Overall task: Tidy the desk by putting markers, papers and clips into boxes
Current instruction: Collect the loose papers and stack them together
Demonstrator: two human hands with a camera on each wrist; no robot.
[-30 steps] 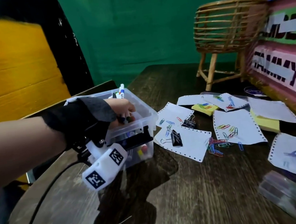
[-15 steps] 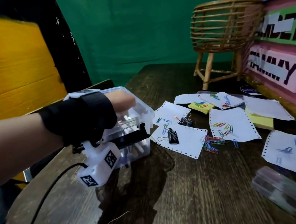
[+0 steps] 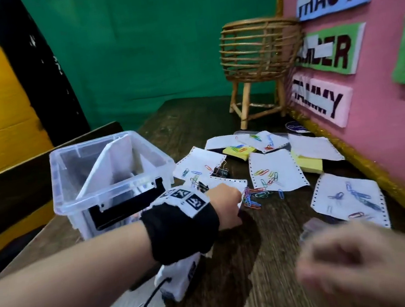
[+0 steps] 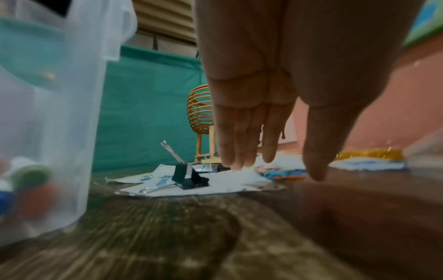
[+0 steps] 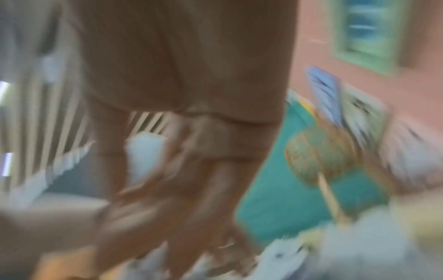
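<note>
My left hand (image 3: 228, 201) (image 4: 275, 170) hovers low over the desk with straight fingers and holds nothing. Its fingertips are at a pile of coloured paper clips (image 3: 252, 198). The clear plastic box (image 3: 111, 170) stands just to its left; blurred markers (image 4: 31, 181) show through its wall. A black binder clip (image 4: 189, 178) lies on the nearest white paper (image 4: 215, 186). More papers (image 3: 273, 172) with clips are spread to the right. My right hand (image 3: 352, 262) is blurred at the lower right, its grip unclear.
A small clear box (image 3: 314, 225) lies partly behind my right hand. Yellow sticky notes (image 3: 310, 165) sit among the papers. A wicker basket stand (image 3: 257, 50) is at the back, with a pink board (image 3: 383, 103) along the right edge.
My left hand has come out of the clear box without the markers and moved right and down to the paper clips. My right hand has entered at the lower right.
</note>
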